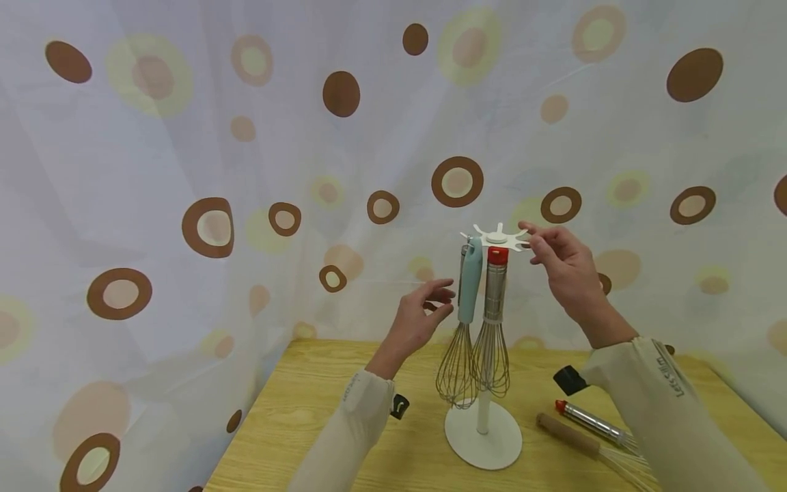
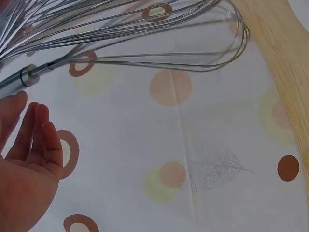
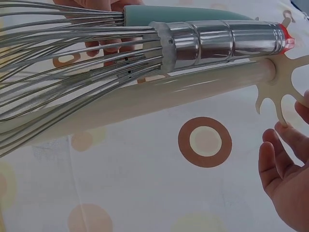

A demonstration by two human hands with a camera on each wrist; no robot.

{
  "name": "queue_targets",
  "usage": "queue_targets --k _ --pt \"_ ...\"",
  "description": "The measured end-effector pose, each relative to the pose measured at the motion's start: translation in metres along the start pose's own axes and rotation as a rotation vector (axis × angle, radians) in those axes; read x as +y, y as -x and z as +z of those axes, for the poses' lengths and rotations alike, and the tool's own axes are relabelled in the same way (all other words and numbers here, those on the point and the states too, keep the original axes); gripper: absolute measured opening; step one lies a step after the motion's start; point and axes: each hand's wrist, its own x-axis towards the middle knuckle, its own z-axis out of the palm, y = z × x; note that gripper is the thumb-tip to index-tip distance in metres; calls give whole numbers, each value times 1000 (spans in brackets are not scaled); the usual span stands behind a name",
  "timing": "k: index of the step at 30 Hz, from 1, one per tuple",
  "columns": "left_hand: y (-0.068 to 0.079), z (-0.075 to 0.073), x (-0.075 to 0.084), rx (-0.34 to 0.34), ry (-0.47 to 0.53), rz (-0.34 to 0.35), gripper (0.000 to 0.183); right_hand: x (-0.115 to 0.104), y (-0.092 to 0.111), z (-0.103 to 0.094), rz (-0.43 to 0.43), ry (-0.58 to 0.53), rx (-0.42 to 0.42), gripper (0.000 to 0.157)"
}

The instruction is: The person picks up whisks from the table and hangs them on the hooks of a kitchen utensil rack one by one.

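A white stand point(image 1: 496, 238) with a round base and hooked prongs on top bears several hanging whisks. One whisk has a teal handle point(image 1: 471, 283); another has a steel handle with a red end point(image 1: 494, 290). Behind the teal one, a slim metal handle point(image 1: 462, 263) partly shows, and the left wrist view has a metal-handled whisk point(image 2: 19, 79) close to the fingers. My right hand point(image 1: 567, 270) pinches a prong at the stand's right side; its fingertip meets a prong tip in the right wrist view. My left hand point(image 1: 415, 321), fingers loosely bent, hovers beside the teal handle, holding nothing.
On the wooden table point(image 1: 289, 410), right of the stand's base point(image 1: 467, 441), lie a red-ended steel-handled whisk point(image 1: 593, 420) and a whisk with a brown handle point(image 1: 568, 435), partly covered by my right sleeve. A dotted curtain point(image 1: 393, 137) hangs behind the table.
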Motion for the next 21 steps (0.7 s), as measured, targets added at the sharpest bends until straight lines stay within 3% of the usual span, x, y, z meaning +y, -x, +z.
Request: queue_targets --k 4,11,15,21 --pt "-2 -4 11 54 34 -9 33 1 0 0 12 18 -3 28" --pt "-20 -6 57 223 129 47 34 6 9 -5 48 138 -8 28" --pt "-32 -4 75 253 169 68 36 11 20 -9 96 222 -42 29" --pt "-42 1 82 262 180 79 33 34 45 -21 158 326 -134 29"
